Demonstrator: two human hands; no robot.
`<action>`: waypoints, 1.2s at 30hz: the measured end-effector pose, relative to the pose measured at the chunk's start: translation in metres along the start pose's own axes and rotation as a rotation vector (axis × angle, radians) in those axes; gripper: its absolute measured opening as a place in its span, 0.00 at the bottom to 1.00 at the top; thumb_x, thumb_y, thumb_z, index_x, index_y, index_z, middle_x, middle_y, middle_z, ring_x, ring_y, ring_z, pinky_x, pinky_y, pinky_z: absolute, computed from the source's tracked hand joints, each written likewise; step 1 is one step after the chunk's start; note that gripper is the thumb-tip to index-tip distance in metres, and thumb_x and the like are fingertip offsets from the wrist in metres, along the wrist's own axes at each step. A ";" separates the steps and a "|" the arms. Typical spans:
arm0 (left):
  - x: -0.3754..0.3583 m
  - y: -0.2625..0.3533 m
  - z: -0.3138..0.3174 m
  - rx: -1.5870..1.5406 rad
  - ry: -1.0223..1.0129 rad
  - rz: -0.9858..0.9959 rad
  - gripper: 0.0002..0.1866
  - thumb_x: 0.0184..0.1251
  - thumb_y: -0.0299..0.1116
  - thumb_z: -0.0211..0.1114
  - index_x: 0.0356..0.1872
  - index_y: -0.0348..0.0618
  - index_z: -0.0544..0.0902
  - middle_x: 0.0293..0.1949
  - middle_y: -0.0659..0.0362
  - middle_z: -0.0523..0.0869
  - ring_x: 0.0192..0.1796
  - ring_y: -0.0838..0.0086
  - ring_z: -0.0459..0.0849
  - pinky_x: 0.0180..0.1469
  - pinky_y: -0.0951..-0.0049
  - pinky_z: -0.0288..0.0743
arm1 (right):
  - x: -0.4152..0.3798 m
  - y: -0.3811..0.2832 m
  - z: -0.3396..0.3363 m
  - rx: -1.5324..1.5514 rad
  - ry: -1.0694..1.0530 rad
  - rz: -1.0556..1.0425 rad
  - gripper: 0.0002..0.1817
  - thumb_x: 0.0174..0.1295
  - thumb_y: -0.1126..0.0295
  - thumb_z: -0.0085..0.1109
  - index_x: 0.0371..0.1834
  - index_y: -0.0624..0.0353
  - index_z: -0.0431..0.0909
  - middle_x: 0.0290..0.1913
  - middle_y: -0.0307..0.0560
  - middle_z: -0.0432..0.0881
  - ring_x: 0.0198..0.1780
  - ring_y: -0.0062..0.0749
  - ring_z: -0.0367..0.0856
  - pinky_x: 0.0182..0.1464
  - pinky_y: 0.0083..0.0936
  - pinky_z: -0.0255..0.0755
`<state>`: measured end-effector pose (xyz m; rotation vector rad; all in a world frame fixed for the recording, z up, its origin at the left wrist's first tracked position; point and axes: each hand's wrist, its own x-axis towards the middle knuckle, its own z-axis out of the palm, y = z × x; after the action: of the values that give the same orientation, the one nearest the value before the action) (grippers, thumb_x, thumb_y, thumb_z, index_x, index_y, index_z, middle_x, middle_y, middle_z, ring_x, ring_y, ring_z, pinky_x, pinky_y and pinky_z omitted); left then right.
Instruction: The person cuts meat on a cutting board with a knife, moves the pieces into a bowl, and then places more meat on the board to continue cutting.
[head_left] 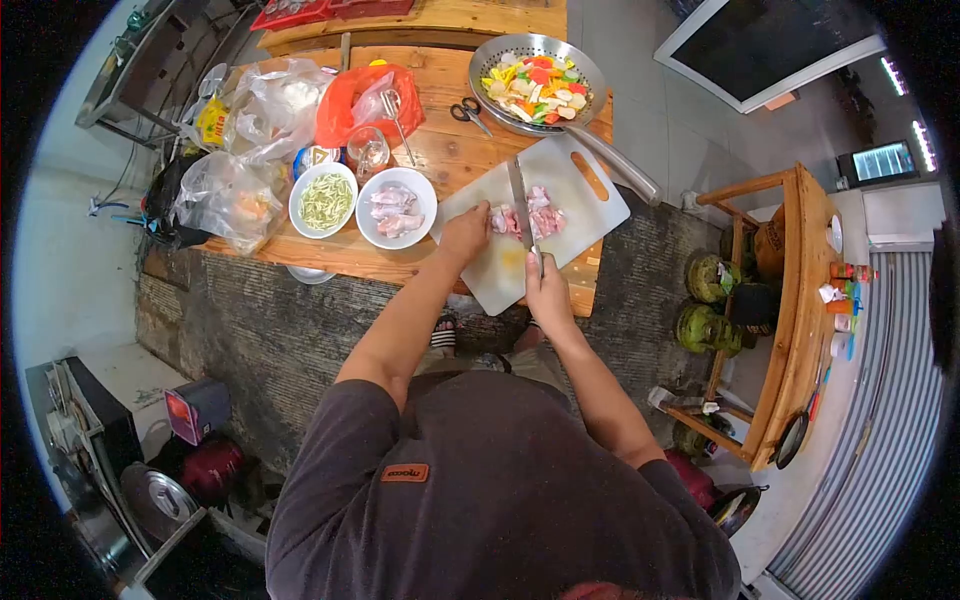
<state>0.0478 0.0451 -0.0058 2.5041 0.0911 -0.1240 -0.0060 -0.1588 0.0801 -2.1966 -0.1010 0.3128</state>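
My right hand point(546, 285) is wrapped round the handle of a knife point(522, 205), whose long blade points away from me across a white cutting board point(585, 235). Pieces of raw meat point(544, 212) lie on the board on both sides of the blade. My left hand point(466, 236) is closed at the board's left side, its fingertips against the meat left of the blade. To its left stands a white bowl point(431, 209) with more raw pieces in it. Beside that is another white bowl point(294, 208) of pale green shreds.
Behind the board sits a steel perforated pan point(497, 112) of cut vegetables, its handle jutting past the table's right edge. Scissors point(470, 113), a whisk point(398, 122), a glass jar point(368, 150) and plastic bags point(235, 195) lie on the wooden table point(440, 85).
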 end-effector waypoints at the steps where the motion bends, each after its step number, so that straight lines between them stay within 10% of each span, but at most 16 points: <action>1: 0.000 0.001 0.001 0.000 0.006 0.000 0.15 0.74 0.35 0.58 0.58 0.44 0.75 0.50 0.45 0.88 0.49 0.46 0.87 0.51 0.50 0.81 | 0.002 -0.001 -0.001 -0.001 0.000 -0.006 0.25 0.81 0.49 0.44 0.52 0.64 0.74 0.34 0.70 0.83 0.42 0.69 0.84 0.45 0.54 0.74; 15: -0.007 0.003 0.002 -0.384 0.197 -0.293 0.22 0.72 0.53 0.65 0.51 0.46 0.89 0.44 0.51 0.92 0.48 0.56 0.90 0.52 0.59 0.80 | 0.019 0.007 0.022 -0.067 -0.108 0.042 0.25 0.82 0.49 0.39 0.54 0.64 0.70 0.34 0.75 0.84 0.40 0.76 0.83 0.42 0.60 0.74; 36: -0.005 -0.019 0.003 -0.613 0.180 -0.254 0.19 0.69 0.48 0.72 0.48 0.42 0.91 0.36 0.56 0.93 0.34 0.72 0.91 0.41 0.69 0.83 | 0.023 0.006 0.025 -0.155 -0.100 0.040 0.26 0.81 0.48 0.40 0.48 0.64 0.70 0.35 0.78 0.82 0.42 0.79 0.80 0.45 0.64 0.71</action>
<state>0.0407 0.0586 -0.0187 1.8773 0.4516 0.0256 0.0099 -0.1384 0.0565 -2.3383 -0.1401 0.4507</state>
